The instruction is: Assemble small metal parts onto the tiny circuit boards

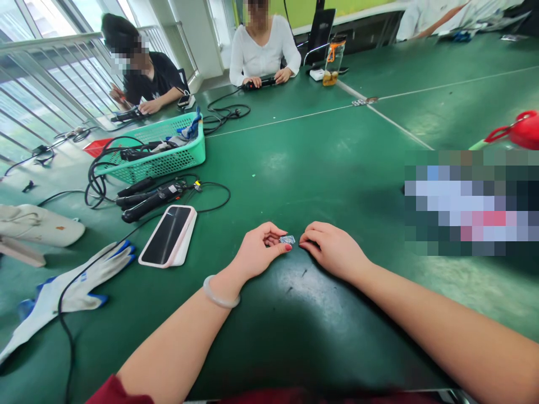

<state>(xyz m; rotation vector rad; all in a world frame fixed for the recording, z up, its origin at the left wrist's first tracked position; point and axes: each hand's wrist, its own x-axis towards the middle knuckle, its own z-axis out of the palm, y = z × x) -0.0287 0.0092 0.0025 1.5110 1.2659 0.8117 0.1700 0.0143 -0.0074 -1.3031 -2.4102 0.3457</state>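
Near the middle of the green table (pixel 269 185), my left hand (pixel 261 249) holds a small bluish-grey patterned piece (pixel 287 239) between thumb and fingers. A pale bangle (pixel 221 294) circles the left wrist. Just right of the piece, and apart from it, is my right hand (pixel 330 247), its thumb and fingers drawn together. Whatever may be between those fingertips is too small to make out. Some tiny dark marks lie on the table below both hands.
Left of my hands are a phone (pixel 170 235), a white-and-blue glove (pixel 80 283), black cabled tools (pixel 155 196) and a green basket (pixel 164 160). Two people sit across the table near a bottle (pixel 332 62); a third person's arm shows top right. A red object (pixel 524 130) lies far right.
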